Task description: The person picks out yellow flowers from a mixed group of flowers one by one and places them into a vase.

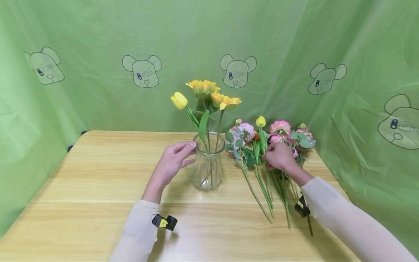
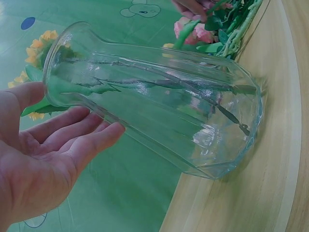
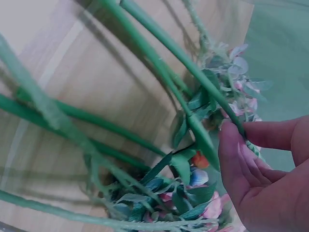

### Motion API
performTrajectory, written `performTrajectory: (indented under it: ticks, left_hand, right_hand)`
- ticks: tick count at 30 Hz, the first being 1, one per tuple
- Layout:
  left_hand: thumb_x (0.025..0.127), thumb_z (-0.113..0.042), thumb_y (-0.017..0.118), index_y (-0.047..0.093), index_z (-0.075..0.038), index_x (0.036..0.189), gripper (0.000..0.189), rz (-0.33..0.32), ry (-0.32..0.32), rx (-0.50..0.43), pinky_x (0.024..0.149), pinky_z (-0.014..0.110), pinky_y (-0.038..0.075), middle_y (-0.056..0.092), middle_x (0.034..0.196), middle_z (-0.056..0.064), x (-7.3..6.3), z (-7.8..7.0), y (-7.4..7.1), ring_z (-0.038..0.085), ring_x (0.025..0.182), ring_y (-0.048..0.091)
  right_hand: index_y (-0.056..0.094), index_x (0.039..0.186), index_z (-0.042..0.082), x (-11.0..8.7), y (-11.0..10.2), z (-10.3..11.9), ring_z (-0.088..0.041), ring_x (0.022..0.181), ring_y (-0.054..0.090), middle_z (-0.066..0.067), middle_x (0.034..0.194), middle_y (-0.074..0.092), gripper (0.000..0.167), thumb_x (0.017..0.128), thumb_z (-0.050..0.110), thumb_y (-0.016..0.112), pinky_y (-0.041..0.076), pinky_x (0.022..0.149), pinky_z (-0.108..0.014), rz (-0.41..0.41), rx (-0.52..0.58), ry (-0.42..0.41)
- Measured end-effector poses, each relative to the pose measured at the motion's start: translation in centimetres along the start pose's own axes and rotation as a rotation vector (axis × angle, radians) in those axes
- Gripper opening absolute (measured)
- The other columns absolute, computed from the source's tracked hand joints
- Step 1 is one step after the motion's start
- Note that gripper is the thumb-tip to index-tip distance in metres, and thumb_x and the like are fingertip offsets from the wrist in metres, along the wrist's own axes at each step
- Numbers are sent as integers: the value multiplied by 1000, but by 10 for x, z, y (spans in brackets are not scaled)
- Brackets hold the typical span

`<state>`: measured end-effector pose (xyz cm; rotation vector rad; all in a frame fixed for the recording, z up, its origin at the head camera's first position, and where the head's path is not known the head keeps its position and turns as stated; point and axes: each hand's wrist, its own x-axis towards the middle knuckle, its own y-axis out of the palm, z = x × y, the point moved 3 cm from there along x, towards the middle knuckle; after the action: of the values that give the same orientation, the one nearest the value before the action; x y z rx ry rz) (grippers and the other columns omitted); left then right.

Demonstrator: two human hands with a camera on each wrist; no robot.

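Observation:
A clear glass vase stands upright on the table, holding a yellow tulip that leans left and yellow sunflowers. My left hand touches the vase's rim from the left, its fingers loosely extended along the neck in the left wrist view. To the right, my right hand pinches a green stem between thumb and fingers. The stem appears to belong to another yellow tulip, whose bloom rises just above the loose flowers.
Right of the vase lie pale purple flowers and pink flowers, their long stems pointing toward the front of the wooden table. A green curtain surrounds the back and sides.

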<state>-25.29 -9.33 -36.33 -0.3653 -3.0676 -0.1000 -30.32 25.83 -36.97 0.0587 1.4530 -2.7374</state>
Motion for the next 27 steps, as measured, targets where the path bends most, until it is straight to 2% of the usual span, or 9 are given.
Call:
performTrajectory:
  ticks: [4, 6, 12, 16, 23, 27]
  left_hand:
    - [105, -31, 58, 60, 3, 135, 46, 4, 0, 3, 109, 39, 53, 58, 144, 16, 0, 0, 0, 29, 135, 56]
    - [104, -31, 58, 60, 3, 135, 46, 5, -1, 4, 108, 38, 54, 58, 144, 15, 0, 0, 0, 29, 135, 56]
    - [104, -31, 58, 60, 3, 134, 45, 3, 0, 4, 108, 37, 54, 58, 144, 16, 1, 1, 0, 29, 135, 56]
    - [104, -31, 58, 60, 2, 134, 45, 1, 1, 5, 107, 36, 55, 58, 144, 16, 0, 0, 0, 29, 134, 56]
    - [104, -31, 58, 60, 2, 134, 45, -1, 3, 9, 107, 37, 55, 58, 145, 16, 0, 0, 0, 29, 134, 57]
    - [104, -32, 58, 59, 4, 134, 47, 8, 5, 7, 108, 38, 54, 56, 146, 18, 0, 0, 0, 30, 134, 56]
  right_hand:
    - [66, 102, -5, -1, -2, 6, -29, 69, 76, -25, 93, 75, 17, 96, 11, 65, 66, 64, -40, -19, 64, 5]
    - [67, 104, -6, -3, -3, 11, -29, 69, 76, -26, 94, 74, 19, 95, 11, 66, 66, 64, -40, -32, 95, 0]
    - [69, 108, -5, -6, -6, 25, -21, 61, 74, -17, 78, 76, 24, 95, 15, 68, 61, 56, -29, -80, 107, -29]
    - [67, 110, -6, -6, -5, 32, -17, 59, 74, -16, 79, 76, 24, 96, 14, 66, 62, 55, -28, -91, 171, -31]
    - [66, 110, -10, -9, -3, 43, -16, 60, 73, -29, 94, 73, 23, 96, 9, 65, 65, 58, -27, -143, 309, -56]
    - [66, 112, -10, -10, -3, 48, -16, 61, 73, -32, 98, 72, 24, 96, 9, 65, 65, 59, -28, -161, 357, -65]
